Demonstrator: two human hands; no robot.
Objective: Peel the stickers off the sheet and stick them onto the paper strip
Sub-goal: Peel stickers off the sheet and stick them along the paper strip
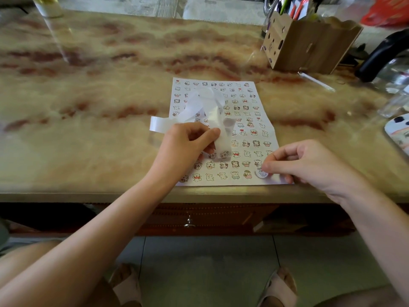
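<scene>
— Where is the sticker sheet found?

— The sticker sheet (243,111) is laid flat on the table (99,85), close to the near edge. It is printed with rows of small cartoon figures.

— And the strip?

— The paper strip (192,107) is looped above the sheet's 10 o'clock part. One end is curled out past the sheet's edge toward 9 o'clock, and the other end is held over the sheet's middle.

— How are the hands occupied?

— The strip is pinched between the thumb and fingers of the left hand (188,142). A round sticker (261,173) at the sheet's 5 o'clock corner is pinched by the fingertips of the right hand (309,162), with the remaining fingers curled. Whether the sticker is lifted fully clear of the sheet cannot be told.

— What is seen farther out?

— A wooden pen holder (309,45) is set at 1 o'clock from the sheet. A black handle (380,54) is seen at 2 o'clock. A drawer knob (188,222) is seen under the table edge at 6 o'clock.
</scene>
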